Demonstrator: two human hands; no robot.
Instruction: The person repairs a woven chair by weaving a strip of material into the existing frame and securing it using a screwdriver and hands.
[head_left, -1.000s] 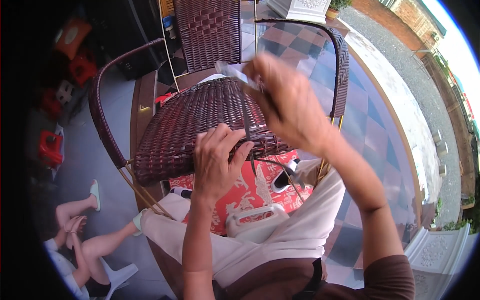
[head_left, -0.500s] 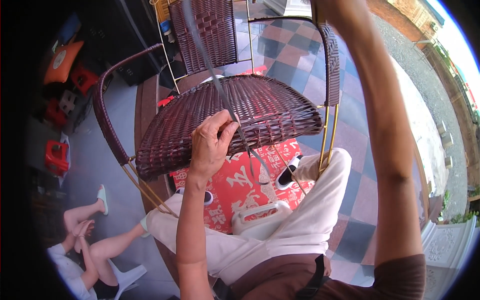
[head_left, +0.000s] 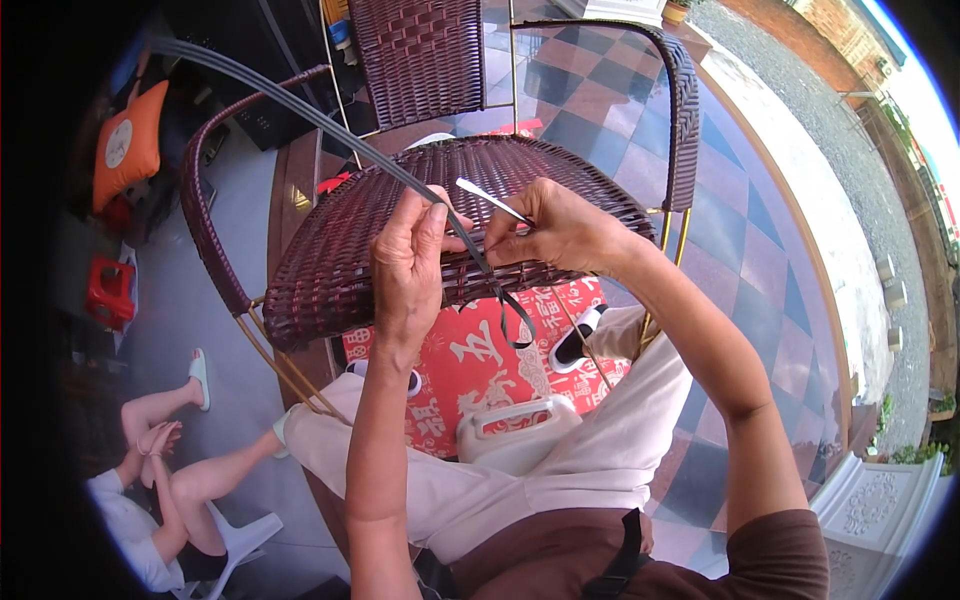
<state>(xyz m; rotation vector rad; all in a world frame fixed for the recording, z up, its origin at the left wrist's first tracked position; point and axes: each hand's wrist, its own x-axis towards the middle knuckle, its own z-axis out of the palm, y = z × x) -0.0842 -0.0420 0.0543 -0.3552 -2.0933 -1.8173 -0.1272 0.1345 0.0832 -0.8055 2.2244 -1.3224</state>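
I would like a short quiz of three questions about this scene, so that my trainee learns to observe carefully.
1. Multiple choice: what does the right hand hold?
A) an orange cushion
B) a slim white-tipped tool
C) a red stool

2. True or false: the left hand is empty.

3. Fill in the colour: the mat below the woven seat is mostly ____, with pale patterns.

Key:
1. B.
2. False; it pinches a dark strip between thumb and fingers.
3. Red.
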